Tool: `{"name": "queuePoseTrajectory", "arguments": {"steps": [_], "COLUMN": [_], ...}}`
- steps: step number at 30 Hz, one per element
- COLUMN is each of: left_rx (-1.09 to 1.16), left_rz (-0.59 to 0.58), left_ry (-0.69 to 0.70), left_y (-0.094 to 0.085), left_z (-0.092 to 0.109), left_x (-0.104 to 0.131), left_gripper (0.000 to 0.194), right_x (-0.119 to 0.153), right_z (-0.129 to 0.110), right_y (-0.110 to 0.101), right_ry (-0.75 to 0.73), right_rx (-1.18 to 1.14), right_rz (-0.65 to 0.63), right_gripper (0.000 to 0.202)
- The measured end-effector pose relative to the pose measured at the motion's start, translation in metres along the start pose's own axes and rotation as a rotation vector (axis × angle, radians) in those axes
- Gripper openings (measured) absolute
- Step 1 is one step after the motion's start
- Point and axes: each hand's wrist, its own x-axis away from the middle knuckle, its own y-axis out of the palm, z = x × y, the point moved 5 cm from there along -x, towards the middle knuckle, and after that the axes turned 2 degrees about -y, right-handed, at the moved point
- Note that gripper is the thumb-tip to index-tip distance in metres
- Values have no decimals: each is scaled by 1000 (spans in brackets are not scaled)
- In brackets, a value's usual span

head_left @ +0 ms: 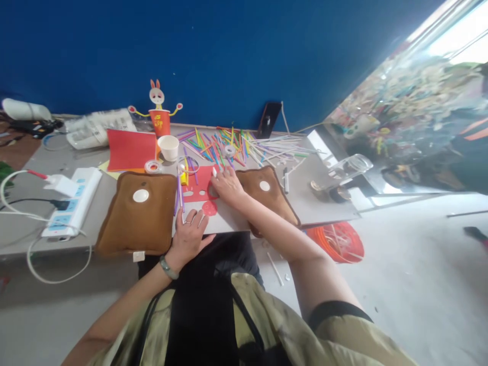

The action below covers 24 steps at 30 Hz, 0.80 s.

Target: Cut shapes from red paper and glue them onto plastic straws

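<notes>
My left hand (190, 238) rests at the table's front edge, fingers spread and nothing in them. Just beyond its fingertips lies a small red paper disc (209, 208). My right hand (227, 187) lies over the right side of a red paper sheet (196, 178), its fingers stretched out. Holes are cut along the sheet's lower part. A dark red rounded edge shows beside the right palm; I cannot make out what it is. Purple sticks (178, 190) and a small yellow object (183, 178) lie at the sheet's left.
Brown cushion-like pads lie left (137, 213) and right (269, 195). Behind are a white paper cup (168, 148), a red cup with a rabbit figure (159, 122), many coloured sticks (232, 145) and a phone (269, 119). A power strip (72, 203) is left, a glass jar (339, 173) right.
</notes>
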Motion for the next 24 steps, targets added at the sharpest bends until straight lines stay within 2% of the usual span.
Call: {"name": "queuePoseTrajectory", "arguments": {"steps": [5, 7, 9, 11, 13, 15, 18, 20, 24], "left_rx": [-7, -6, -6, -4, 1, 7, 7, 5, 11], "left_rz": [14, 7, -6, -14, -14, -10, 1, 4, 8], "left_ry": [9, 6, 2, 3, 4, 3, 11, 17, 15], "left_y": [1, 1, 1, 1, 0, 0, 1, 3, 4], "left_z": [0, 1, 1, 1, 1, 1, 1, 0, 0], "left_x": [0, 0, 0, 0, 0, -1, 0, 0, 1], "left_gripper": [43, 44, 44, 44, 45, 46, 49, 50, 49], "right_x": [-26, -26, -18, -1, 25, 58, 103, 120, 124], "right_z": [-5, -2, 14, 48, 99, 153, 213, 233, 246], "right_y": [10, 7, -2, -9, -9, 2, 34, 56, 80], "right_ry": [13, 24, 67, 197, 461, 773, 1089, 1187, 1163], "right_rx": [16, -1, -25, -52, -64, -74, -173, -235, -225], "right_rz": [-41, -16, 50, 115, 129, 55, -93, -185, -159], "right_gripper": [33, 38, 45, 46, 41, 39, 63, 71, 56]}}
